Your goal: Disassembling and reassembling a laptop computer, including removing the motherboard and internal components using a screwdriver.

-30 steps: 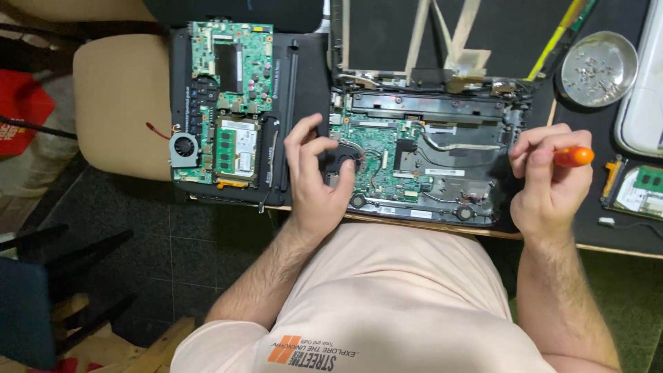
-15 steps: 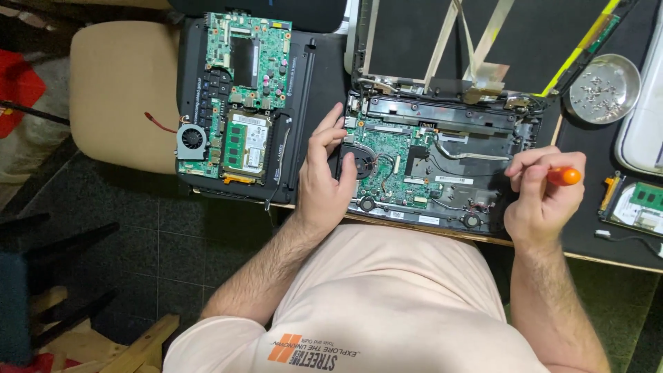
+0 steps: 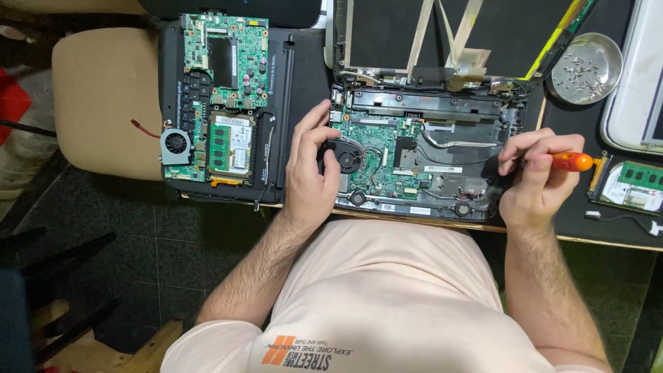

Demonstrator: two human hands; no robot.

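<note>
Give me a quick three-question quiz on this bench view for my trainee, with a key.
1. True or false: the right hand holds an orange-handled screwdriver.
2. Which part does the left hand rest beside in the opened laptop? A) the black cooling fan B) the screen C) the keyboard
3. What lies in the round metal dish at the upper right?

Key:
1. True. The fingers are closed around it over the laptop's right side.
2. A. The hand sits at the laptop's left edge, with the thumb by the fan.
3. Small loose screws.
</note>
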